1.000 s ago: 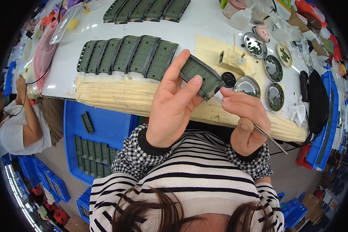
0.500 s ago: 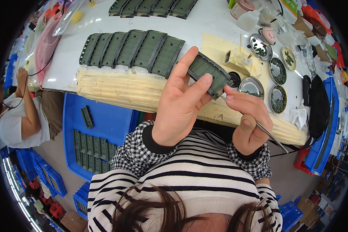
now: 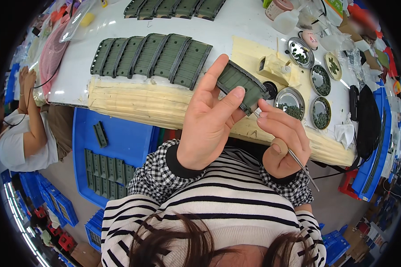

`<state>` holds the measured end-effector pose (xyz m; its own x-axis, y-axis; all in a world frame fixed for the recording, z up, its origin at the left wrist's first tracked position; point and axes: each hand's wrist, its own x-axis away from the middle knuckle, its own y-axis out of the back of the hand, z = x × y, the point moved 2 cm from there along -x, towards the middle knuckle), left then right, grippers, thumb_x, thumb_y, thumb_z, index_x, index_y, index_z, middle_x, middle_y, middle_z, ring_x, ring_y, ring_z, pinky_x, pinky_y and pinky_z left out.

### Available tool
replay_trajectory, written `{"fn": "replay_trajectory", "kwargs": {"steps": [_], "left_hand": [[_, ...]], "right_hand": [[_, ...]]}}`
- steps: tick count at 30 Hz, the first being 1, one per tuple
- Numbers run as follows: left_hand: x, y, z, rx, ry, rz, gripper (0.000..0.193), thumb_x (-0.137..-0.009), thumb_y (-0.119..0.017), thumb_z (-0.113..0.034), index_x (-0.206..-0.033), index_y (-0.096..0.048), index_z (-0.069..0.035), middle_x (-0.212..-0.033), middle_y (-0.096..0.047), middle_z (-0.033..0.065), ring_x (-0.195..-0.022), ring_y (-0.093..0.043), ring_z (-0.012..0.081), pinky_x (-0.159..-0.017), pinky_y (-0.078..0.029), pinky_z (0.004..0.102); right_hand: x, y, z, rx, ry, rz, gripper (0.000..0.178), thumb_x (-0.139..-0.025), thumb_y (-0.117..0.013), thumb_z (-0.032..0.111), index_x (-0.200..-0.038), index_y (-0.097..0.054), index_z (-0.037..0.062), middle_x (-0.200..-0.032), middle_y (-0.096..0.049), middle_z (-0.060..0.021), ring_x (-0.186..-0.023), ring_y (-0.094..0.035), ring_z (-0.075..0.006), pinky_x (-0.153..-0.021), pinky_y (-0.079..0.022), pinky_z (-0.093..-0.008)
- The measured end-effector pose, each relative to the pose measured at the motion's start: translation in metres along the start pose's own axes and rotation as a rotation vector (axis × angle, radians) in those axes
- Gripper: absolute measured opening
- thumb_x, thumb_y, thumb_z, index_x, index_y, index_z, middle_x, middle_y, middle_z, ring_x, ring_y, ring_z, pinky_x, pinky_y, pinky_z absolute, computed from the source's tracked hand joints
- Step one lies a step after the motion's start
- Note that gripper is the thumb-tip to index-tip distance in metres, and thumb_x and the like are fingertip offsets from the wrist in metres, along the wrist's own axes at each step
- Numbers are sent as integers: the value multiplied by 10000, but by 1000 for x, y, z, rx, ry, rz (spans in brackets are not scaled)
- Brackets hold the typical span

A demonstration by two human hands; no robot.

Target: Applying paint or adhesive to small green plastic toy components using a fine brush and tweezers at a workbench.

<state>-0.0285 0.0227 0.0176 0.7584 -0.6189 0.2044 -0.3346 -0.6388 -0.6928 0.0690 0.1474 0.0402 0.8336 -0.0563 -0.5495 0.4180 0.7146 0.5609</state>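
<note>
Over the near edge of the bench (image 3: 78, 66), the left hand (image 3: 205, 122) is clasping a panel (image 3: 245, 83), the right hand (image 3: 289, 138) pinching a rod (image 3: 305, 172) at the panel's end.

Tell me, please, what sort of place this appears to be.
Probably a small-parts workshop: a white worktable bears rows of ribbed dark-green panels, round silver metal dishes hold small green pieces, and a rectangular blue plastic tray holds green parts.

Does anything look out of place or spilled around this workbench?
One green piece lies slanted by itself in the blue bin, apart from the neat rows of similar pieces. A crumpled white wad also sits loose on the table, toward its right side. No spill stands out.
</note>
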Motion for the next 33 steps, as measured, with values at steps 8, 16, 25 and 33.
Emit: {"fn": "replay_trajectory", "kwargs": {"steps": [8, 16, 25, 33], "left_hand": [[2, -3, -1, 6, -15, 11, 542, -1012, -458, -66, -1510, -247, -57, -1314, -512, 147, -1270, -520, 271, -1005, -492, 377], [1, -3, -1, -4, -2, 22, 544, -1009, -457, -59, -1513, -252, -74, -1326, -498, 121, -1282, -508, 278, -998, -499, 374], [2, -4, -3, -5, -7, 46, 537, -1010, -460, -68, -1509, -262, -64, -1328, -496, 111, -1293, -500, 291, -1009, -496, 377], [-10, 10, -26, -119, 239, 244, 494, -1033, -440, -171, -1483, -310, -12, -1370, -504, 157, -1256, -536, 294, -1042, -472, 375]], "right_hand": [[2, -2, -2, 4, 64, -33, 296, -907, -658, 195, -1078, -651, -47, -1040, -652, -218, -1039, -669, -365, -826, -574, -374], [3, 0, -3, 1, 64, -28, 317, -904, -660, 222, -1075, -648, -45, -1027, -653, -209, -1032, -671, -366, -822, -576, -378], [7, 3, -6, -174, -16, -99, 318, -957, -594, 255, -1083, -645, -33, -1063, -650, -209, -1006, -680, -353, -840, -569, -373], [3, 25, -18, -201, -132, -257, 259, -946, -576, 166, -1123, -632, -15, -1047, -683, -200, -939, -687, -302, -882, -533, -386]]}}
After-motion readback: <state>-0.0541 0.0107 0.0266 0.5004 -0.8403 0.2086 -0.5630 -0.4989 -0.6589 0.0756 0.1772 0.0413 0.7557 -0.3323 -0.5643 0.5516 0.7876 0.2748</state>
